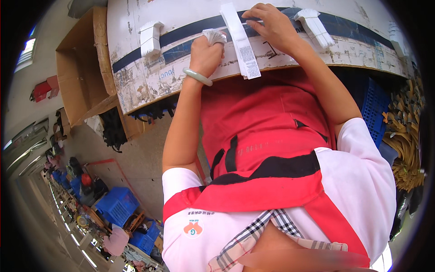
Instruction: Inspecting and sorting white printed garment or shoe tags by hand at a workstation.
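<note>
My left hand, with a pale green bangle on its wrist, is closed around a fanned bundle of white paper labels. Right beside it, a long stack of white printed label strips lies across the table, its lower end reaching past the near edge. My right hand is just right of the strips' upper part, fingers bent and apart, nothing visible in them. Tied white label bundles lie on either side: one bundle to the left, another bundle to the right.
The worn white table has a dark stripe. An open cardboard box stands at its left end. Below the right side is a blue crate, near stacked tan pieces. More blue crates and a person are at lower left.
</note>
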### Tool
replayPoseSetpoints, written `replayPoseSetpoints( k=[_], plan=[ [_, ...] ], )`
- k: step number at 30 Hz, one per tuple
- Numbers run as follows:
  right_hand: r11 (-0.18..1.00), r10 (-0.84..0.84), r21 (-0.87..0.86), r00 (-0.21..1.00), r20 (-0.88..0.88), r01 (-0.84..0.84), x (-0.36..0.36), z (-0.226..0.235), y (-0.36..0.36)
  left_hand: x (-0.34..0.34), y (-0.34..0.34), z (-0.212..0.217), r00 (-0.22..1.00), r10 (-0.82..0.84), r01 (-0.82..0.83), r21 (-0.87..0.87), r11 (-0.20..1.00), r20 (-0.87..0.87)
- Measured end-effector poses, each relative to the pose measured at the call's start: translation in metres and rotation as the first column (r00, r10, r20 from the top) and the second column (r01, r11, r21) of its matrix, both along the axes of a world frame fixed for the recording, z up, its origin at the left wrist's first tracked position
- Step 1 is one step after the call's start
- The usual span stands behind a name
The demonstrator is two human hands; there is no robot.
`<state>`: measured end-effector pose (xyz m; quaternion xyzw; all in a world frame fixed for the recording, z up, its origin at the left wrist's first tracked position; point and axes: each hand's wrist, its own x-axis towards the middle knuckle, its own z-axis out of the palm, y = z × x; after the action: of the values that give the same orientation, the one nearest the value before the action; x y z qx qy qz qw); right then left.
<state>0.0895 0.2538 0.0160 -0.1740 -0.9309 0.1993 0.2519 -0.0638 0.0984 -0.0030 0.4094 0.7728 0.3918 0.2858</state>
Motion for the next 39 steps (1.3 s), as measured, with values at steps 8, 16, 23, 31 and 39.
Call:
replayPoseSetpoints(
  k=[8, 16, 23, 31, 39],
  plan=[
    [0.993, 0.104, 0.027, 0.971, 0.215, -0.112, 0.039, -0.016, -0.044, 0.043, -0.04, 0.007, 0.991, -0.124, 0.123, -0.011, 0.992, -0.048],
    [0.994, 0.095, -0.065, 0.968, 0.233, -0.082, 0.033, -0.004, -0.041, 0.044, -0.056, 0.003, 0.934, 0.033, -0.076, 0.107, 0.991, 0.354],
    [0.999, 0.041, -0.027, 0.988, -0.15, -0.046, 0.013, -0.038, -0.037, 0.055, -0.064, -0.004, 0.672, 0.025, -0.256, 0.201, 0.946, 0.74],
    [0.819, 0.184, -0.514, 0.965, -0.184, -0.254, 0.03, 0.016, -0.068, 0.062, -0.07, 0.019, 0.942, 0.085, -0.246, 0.496, 0.833, 0.323],
    [0.733, 0.197, -0.631, 0.967, -0.161, -0.254, 0.04, 0.017, -0.074, 0.067, -0.08, 0.01, 0.885, 0.039, -0.251, 0.404, 0.88, 0.464]
  ],
)
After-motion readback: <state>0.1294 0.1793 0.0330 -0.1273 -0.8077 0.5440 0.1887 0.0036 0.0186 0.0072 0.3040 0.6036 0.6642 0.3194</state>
